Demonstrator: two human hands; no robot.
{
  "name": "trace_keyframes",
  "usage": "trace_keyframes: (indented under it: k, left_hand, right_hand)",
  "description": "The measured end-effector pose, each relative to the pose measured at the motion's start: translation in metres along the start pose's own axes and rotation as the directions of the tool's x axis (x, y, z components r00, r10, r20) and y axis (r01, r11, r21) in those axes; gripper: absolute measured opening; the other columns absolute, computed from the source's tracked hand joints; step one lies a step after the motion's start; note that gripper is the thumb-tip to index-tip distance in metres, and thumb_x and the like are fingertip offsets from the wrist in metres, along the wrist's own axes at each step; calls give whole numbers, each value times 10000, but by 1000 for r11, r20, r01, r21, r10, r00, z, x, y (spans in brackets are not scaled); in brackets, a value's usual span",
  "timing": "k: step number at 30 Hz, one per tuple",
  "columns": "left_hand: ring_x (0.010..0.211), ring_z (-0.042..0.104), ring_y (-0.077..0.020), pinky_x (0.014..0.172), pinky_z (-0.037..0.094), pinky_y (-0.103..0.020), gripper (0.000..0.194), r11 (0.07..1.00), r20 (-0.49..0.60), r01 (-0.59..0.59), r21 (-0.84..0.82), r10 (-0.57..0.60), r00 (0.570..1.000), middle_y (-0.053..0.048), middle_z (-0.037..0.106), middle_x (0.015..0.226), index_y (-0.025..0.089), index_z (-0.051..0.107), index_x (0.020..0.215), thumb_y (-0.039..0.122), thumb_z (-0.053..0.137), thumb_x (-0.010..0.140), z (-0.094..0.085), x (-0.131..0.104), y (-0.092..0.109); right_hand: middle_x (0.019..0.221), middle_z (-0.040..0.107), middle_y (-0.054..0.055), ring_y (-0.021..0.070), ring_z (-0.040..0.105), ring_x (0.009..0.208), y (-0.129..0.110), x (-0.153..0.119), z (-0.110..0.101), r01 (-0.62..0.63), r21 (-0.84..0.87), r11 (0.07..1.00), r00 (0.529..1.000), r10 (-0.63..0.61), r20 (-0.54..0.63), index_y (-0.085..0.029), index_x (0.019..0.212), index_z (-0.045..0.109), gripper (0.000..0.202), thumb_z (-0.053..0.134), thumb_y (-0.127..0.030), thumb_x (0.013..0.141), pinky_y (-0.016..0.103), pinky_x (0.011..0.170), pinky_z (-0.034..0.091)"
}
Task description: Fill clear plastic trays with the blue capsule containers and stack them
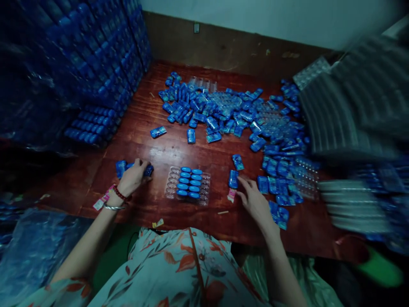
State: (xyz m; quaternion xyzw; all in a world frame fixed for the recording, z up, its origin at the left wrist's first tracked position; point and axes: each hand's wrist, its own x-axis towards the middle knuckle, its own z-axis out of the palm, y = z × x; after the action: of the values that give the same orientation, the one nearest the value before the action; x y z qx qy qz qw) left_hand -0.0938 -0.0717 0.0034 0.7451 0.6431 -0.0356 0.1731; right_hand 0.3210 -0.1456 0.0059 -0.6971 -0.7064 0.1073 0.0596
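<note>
A clear plastic tray (205,187) lies on the dark red table (134,147), with two columns of blue oval pieces (182,181) in its middle and bare hollows at both sides. To its left, my left hand (134,175) rests over small blue packets (120,169), its fingers curled down around one that is partly hidden. On the tray's other side, my right hand (254,198) has its thumb and fingers apart, fingertips close beside a blue packet (233,179). A pink wrapper (231,195) lies just below that packet.
Loose blue packets (212,123) are heaped across the back and right. Tall stacks of filled blue trays (105,55) stand at the left. Stacked clear trays (329,115) lean at the right. Another pink wrapper (101,202) lies by my left wrist.
</note>
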Motion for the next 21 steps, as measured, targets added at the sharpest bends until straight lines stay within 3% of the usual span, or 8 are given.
trace_keyframes:
  k: [3, 7, 11, 16, 18, 21]
  left_hand:
    - [752, 606, -223, 666, 488, -323, 363, 986, -133, 23, -163, -45, 990, -105, 584, 965, 139, 518, 1105, 375, 540, 830, 5, -15, 9]
    - [868, 605, -211, 814, 480, -345, 384, 896, -321, -11, -444, -148, 935, -102, 638, 1001, 162, 563, 1128, 428, 437, 882, 22, -42, 17]
    - [958, 590, -211, 864, 481, -355, 388, 781, -260, -4, -624, -202, 944, -97, 623, 1018, 170, 628, 1079, 453, 492, 852, 44, -70, 24]
    - [1087, 547, -226, 928, 479, -380, 437, 817, -242, -84, -571, -69, 968, -98, 516, 1153, 206, 551, 1222, 332, 587, 804, 56, -94, 29]
    - [1057, 567, -221, 901, 505, -372, 394, 855, -262, -133, -501, -4, 965, -92, 516, 1153, 219, 541, 1229, 282, 538, 840, 52, -98, 30]
    - [948, 612, -200, 814, 550, -330, 349, 903, -265, -198, -380, 99, 959, -82, 551, 1099, 223, 537, 1226, 279, 459, 891, 39, -102, 31]
  right_hand:
    - [1221, 477, 134, 229, 617, 871, -10, 6, 6, 54, -122, 991, 998, -48, 49, -226, 1353, 391, 502, 467, -275, 859, 315, 614, 518]
    - [978, 546, 121, 208, 576, 752, -19, 14, 19, 80, -246, 966, 997, -73, 36, -173, 1337, 412, 489, 448, -215, 852, 292, 575, 481]
    - [901, 547, 89, 205, 544, 803, -19, 8, 24, 152, -251, 956, 988, -152, 17, -180, 1277, 472, 419, 410, -188, 863, 288, 648, 480]
    - [1235, 495, 166, 275, 515, 940, -24, -4, 20, 176, -334, 926, 984, -178, 27, -197, 1357, 390, 550, 476, -163, 816, 368, 677, 481]
    - [1369, 414, 162, 305, 499, 1003, -28, 1, 19, 206, -352, 913, 978, -204, 44, -230, 1373, 372, 592, 483, -128, 800, 406, 696, 477]
    - [1389, 413, 165, 324, 515, 1004, -29, 18, 18, 280, -321, 905, 959, -246, 142, -222, 1324, 440, 592, 516, -80, 755, 441, 721, 476]
